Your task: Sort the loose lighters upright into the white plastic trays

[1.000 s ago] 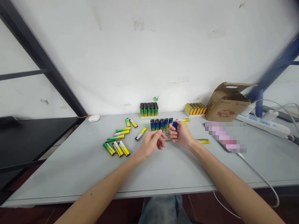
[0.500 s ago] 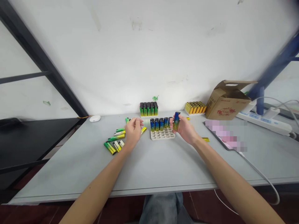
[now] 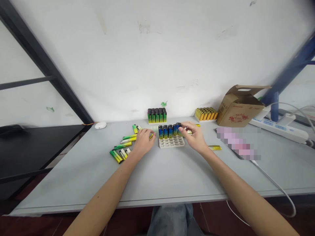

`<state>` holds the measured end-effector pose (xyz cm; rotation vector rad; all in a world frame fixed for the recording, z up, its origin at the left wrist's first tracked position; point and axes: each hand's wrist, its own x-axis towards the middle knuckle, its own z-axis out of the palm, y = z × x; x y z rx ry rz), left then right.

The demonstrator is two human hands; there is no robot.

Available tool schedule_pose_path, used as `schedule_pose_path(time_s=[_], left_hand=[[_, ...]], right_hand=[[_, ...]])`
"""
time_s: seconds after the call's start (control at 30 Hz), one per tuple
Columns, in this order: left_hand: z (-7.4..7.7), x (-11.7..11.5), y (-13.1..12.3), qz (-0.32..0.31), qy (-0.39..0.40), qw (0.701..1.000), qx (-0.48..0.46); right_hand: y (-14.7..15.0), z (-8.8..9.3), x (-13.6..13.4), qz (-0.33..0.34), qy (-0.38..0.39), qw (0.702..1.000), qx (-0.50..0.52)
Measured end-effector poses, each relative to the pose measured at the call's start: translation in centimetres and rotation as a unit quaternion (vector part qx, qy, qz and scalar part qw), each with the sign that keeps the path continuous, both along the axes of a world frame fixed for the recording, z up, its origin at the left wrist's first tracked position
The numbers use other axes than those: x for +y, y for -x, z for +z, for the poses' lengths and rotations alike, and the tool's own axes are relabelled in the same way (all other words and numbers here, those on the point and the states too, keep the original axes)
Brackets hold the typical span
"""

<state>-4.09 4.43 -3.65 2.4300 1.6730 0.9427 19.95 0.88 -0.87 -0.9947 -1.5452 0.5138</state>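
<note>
My right hand pinches a blue-and-gold lighter at the right end of the filled rows of a white tray. Its top sits slightly above the neighbouring blue lighters, which stand upright with dark tops. Bare pockets show along the tray's front. On the left, my left hand curls its fingers round a yellow lighter, mostly hidden by them. Loose green-and-yellow lighters lie beside and beneath that hand, some with white panels upward.
Against the wall stand a tray of green lighters and a tray of yellow ones. An open cardboard box, a phone on a cable and a power strip are at right. A white case lies at left.
My right hand has moved the blue lighter left and into the tray's back right area. My left hand has shifted right and down onto the yellow lighter on the table.
</note>
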Motion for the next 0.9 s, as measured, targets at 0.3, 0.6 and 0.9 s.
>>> schedule_pose_path(time_s=[0.3,0.6,0.9], left_hand=[[-0.6,0.2,0.2,0.009,0.027,0.999,0.031],[-0.7,0.2,0.0,0.008,0.020,0.999,0.032],[-0.5,-0.2,-0.2,0.013,0.035,0.998,0.048]], right_hand=[[-0.3,-1.4,0.6,-0.028,0.029,0.989,-0.142],[-0.6,-1.5,0.6,-0.079,-0.020,0.970,-0.229],[-0.8,-1.4,0.7,-0.149,-0.087,0.946,-0.273]])
